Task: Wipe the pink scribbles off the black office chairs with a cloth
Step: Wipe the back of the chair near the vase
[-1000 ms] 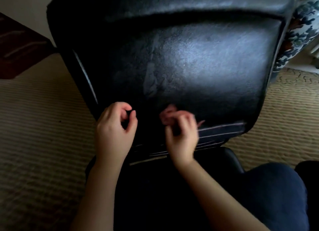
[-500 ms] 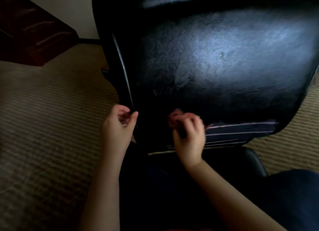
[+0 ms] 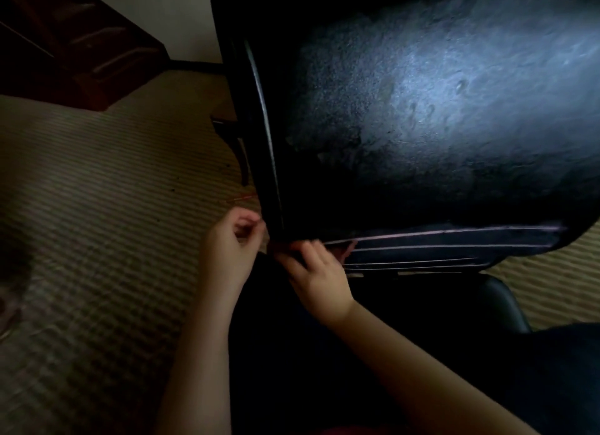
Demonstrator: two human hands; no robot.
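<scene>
Head view, looking down: one black office chair of textured leather-like material (image 3: 438, 116) fills the upper right of the frame. Its backrest shows a bright sheen in the middle. No brand, label or readable writing is visible on any item.

Pink scribbles (image 3: 454, 231) remain along the lower edge of the backrest. Four roughly parallel pink lines can be counted there, running from near the centre toward the right. A pale line also runs down the left side edge of the backrest.

Two bare hands are in view, both at the lower left corner of the backrest.
- Left hand (image 3: 232, 246): fingers curled inward in a narrow pinch at the corner edge of the chair. Whether it holds anything cannot be told.
- Right hand (image 3: 319, 272): fingers bent and pressed down against the lower edge of the backrest, on a small reddish-pink cloth (image 3: 344, 252). Only a small part of the cloth shows beyond the fingers, at the left end of the pink lines.

One dark glossy chair seat (image 3: 500, 301) lies below the backrest. One beige ribbed carpet (image 3: 97, 223) covers the floor on the left. One dark brown wooden furniture piece (image 3: 74, 38) stands in the upper left corner, against a pale wall (image 3: 181, 15). A dark blue clothed leg (image 3: 552, 369) occupies the lower right.
</scene>
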